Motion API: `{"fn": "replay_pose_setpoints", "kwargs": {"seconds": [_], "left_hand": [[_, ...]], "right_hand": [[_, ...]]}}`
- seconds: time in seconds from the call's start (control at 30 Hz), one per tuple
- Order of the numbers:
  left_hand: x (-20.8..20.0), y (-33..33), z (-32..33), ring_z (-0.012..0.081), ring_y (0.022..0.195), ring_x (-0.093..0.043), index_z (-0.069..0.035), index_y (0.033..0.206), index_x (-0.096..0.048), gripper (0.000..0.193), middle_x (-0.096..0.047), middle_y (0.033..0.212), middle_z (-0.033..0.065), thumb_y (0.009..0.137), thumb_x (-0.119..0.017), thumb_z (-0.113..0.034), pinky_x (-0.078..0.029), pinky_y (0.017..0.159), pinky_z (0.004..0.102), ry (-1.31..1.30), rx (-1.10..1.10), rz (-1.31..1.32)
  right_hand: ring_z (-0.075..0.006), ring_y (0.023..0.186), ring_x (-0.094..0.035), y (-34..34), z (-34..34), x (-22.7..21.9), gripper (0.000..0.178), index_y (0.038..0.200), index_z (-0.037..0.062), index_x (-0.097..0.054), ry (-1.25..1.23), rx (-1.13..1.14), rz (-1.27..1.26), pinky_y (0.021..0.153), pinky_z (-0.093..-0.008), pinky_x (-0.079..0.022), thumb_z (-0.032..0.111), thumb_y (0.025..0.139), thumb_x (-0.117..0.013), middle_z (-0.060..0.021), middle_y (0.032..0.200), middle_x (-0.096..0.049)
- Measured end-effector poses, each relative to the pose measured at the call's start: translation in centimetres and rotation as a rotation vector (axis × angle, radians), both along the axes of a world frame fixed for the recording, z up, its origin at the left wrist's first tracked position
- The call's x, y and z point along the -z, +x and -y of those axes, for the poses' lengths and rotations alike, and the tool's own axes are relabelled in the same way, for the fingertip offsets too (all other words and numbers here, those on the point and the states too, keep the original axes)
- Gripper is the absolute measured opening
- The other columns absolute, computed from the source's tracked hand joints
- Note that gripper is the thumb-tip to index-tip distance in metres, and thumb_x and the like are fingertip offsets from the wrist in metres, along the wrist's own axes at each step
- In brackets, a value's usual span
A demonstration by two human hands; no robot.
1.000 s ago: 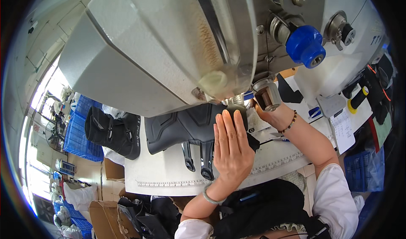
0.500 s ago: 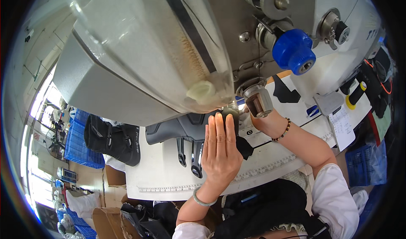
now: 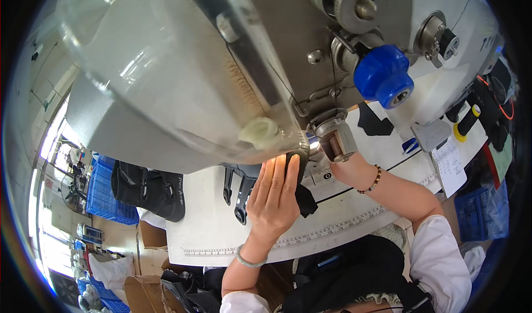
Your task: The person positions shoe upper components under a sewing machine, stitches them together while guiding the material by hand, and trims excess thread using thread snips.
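My left hand [image 3: 272, 199] lies flat on a dark grey and black molded piece [image 3: 250, 170] under the sewing machine head, fingers stretched forward and side by side. Dark strap-like parts [image 3: 241, 199] of the piece stick out to the left of that hand, and a black flap [image 3: 306, 200] shows on its right. Much of the piece is hidden beneath the machine's clear cover [image 3: 166, 85]. My right hand [image 3: 349, 171] reaches in from the right, beside the needle area; its fingers are hidden behind a metal part [image 3: 336, 141] of the machine.
The machine's blue knob [image 3: 383, 75] hangs above the right hand. A black boot-like item [image 3: 148, 186] stands at the table's left. At right are a black cut piece [image 3: 374, 120], a paper sheet [image 3: 448, 166] and a yellow-black spool [image 3: 467, 123]. A ruler strip [image 3: 310, 236] follows the near edge.
My left hand has slid left and a little nearer, with the black flap shifting the same way. Less of the dark piece shows under the machine head. The right hand has hardly moved.
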State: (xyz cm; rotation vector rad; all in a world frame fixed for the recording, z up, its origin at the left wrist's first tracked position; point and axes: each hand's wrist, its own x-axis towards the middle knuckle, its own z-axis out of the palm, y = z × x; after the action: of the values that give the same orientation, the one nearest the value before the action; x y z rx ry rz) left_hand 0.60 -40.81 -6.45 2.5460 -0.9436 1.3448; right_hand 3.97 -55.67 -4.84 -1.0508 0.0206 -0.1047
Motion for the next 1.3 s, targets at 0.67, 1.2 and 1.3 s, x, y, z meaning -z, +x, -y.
{"fn": "replay_pose_setpoints", "kwargs": {"seconds": [0.67,1.2,1.3], "left_hand": [[-0.3,2.0,-2.1,0.0301,0.099,-0.06,-0.001,0.105,-0.061,0.032,-0.06,0.103,0.018,0.076,-0.051,0.005,-0.051,0.085,0.0365,0.06,0.177,0.025],[0.7,0.5,-0.1,0.0298,0.1,-0.059,-0.007,0.101,-0.064,0.03,-0.059,0.098,0.0133,0.071,-0.064,-0.002,-0.051,0.084,0.041,-0.114,0.008,-0.059],[1.1,0.7,0.3,0.0291,0.099,-0.059,-0.007,0.097,-0.066,0.028,-0.059,0.097,0.0114,0.071,-0.064,0.0,-0.052,0.084,0.0415,-0.195,-0.005,-0.044]], "right_hand": [[-0.0026,0.058,-0.034,0.0,-0.8,1.5,0.019,0.066,0.0121,-0.059,0.271,0.06,-0.018,0.053,-0.0186,-0.028,0.021,0.081,-0.065,0.0074,0.065,-0.042],[-0.0238,0.093,-0.054,0.2,3.3,3.7,0.036,0.102,0.0023,-0.059,-0.9,0.461,0.839,0.077,-0.0291,-0.044,-0.014,0.073,-0.048,-0.0101,0.099,-0.058],[-0.0247,0.091,-0.053,1.6,3.2,3.6,0.034,0.099,0.0026,-0.059,-0.978,0.373,0.876,0.075,-0.0296,-0.044,-0.014,0.07,-0.05,-0.0101,0.098,-0.056]]}}
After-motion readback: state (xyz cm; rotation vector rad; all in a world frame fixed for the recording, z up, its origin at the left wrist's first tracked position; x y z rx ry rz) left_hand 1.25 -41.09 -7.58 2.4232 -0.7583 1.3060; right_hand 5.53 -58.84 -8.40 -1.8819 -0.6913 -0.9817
